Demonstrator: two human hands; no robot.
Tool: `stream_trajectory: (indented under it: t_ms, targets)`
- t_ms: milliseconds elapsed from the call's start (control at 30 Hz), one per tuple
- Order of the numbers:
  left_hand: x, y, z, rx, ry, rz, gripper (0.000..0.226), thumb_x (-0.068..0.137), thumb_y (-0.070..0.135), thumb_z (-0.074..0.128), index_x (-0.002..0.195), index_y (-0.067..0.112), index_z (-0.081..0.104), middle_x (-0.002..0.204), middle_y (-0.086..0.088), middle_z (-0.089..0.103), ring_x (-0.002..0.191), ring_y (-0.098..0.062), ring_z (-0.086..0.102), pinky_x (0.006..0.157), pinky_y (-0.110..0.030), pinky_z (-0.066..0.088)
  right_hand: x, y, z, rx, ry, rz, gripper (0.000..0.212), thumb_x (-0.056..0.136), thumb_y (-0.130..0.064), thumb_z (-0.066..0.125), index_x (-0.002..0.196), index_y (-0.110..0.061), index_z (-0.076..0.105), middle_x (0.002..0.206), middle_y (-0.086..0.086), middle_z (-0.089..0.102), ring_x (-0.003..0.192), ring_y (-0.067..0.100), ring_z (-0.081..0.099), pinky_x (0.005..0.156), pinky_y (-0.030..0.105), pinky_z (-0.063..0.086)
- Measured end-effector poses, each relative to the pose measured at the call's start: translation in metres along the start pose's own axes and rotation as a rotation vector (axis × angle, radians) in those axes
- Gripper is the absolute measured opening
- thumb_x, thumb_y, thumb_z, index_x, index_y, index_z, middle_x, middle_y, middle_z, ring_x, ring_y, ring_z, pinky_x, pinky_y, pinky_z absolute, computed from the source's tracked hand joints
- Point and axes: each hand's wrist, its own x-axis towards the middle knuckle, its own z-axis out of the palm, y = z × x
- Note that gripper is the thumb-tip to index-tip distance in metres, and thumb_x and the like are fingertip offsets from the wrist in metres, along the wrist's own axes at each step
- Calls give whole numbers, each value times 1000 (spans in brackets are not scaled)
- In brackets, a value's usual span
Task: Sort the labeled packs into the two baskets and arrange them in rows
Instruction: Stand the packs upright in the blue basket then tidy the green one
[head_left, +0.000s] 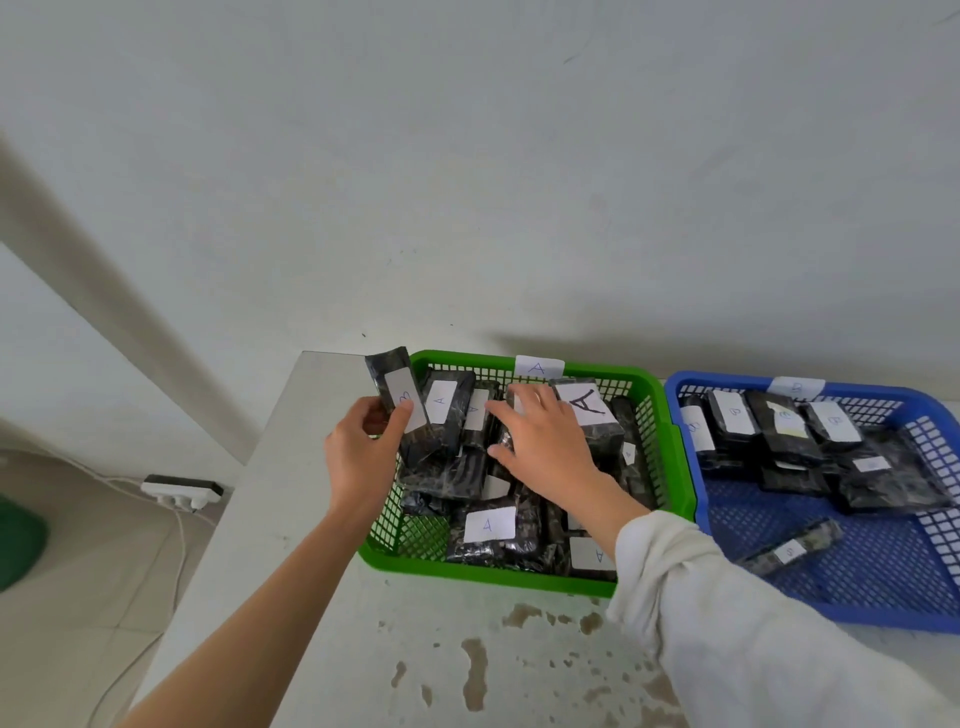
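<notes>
Two hands: left hand (363, 447) pinches B pack (397, 395) above green basket (488, 574) rim, right hand (545, 441) rests splayed on packs (597, 423)

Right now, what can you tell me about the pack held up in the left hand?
The pack is a dark block in glossy, crinkled plastic wrap with a white label marked B. It stands upright, slightly tilted, by the far left corner of the green basket, pinched near its bottom by the left hand.

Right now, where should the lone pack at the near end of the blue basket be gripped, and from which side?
Probably pinch the lone pack across its narrow width at mid-length, from above: it lies slanted on the blue basket floor, long edges free.
</notes>
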Motion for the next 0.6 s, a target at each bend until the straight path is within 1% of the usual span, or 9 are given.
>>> stream_trajectory:
  t_ms: [67,100,167,267,333,400,467,533,600]
  targets:
    - [2,-1,0,-6,-2,-7,25,85,45,64,94,22,64,80,11,66,76,-1,60,63,-13,42,7,3,4,-161,-151,-1,60,88,-31,60,140,-21,33,149,11,25,135,33,23,101,46,34]
    - [3,-2,0,-8,-2,-10,24,84,45,64,93,22,64,80,11,65,76,-1,59,64,-13,42,8,5,6,-200,-179,-5,62,87,-24,62,140,-19,31,150,12,23,135,33,23,100,45,37]
    - [5,-3,1,-9,-3,-7,24,84,44,64,93,22,65,80,12,66,75,-1,59,64,-14,43,7,11,10,-185,-157,-19,63,86,-15,62,140,-16,29,150,12,23,135,33,22,95,41,45]
    - [4,-3,3,-10,-16,2,25,85,43,64,94,21,66,80,11,67,75,-1,60,64,-14,44,1,18,10,4,-70,-33,57,87,-14,60,138,-15,33,149,9,30,137,27,24,98,35,46]
    - [2,-1,6,-17,-28,3,25,85,43,64,94,20,66,79,10,66,74,-2,60,62,-13,43,-2,24,3,160,-26,-36,54,86,-18,63,134,-18,40,143,4,39,132,22,33,98,32,42]
    - [-2,3,11,-19,-34,9,25,85,43,64,94,19,66,78,9,66,73,-2,59,61,-13,43,-5,30,-9,334,20,0,50,82,-23,68,127,-23,46,132,1,50,120,20,45,91,28,42]
    - [-8,9,17,-27,-46,13,26,85,42,64,94,18,66,76,9,65,70,-2,58,60,-12,42,-10,36,-23,500,118,85,45,78,-26,71,118,-28,51,118,-2,57,105,16,54,83,24,45]
    - [-13,14,23,-39,-67,19,26,86,41,64,95,17,66,76,9,64,68,-1,57,59,-10,41,-15,44,-35,648,251,196,42,75,-25,73,112,-30,53,107,-7,58,93,11,57,77,23,51]
    - [-18,19,27,-45,-82,24,26,86,40,64,96,17,65,77,9,64,69,-1,57,58,-10,41,-20,54,-46,737,395,286,41,74,-20,73,108,-30,54,103,-9,57,88,7,58,71,20,52]
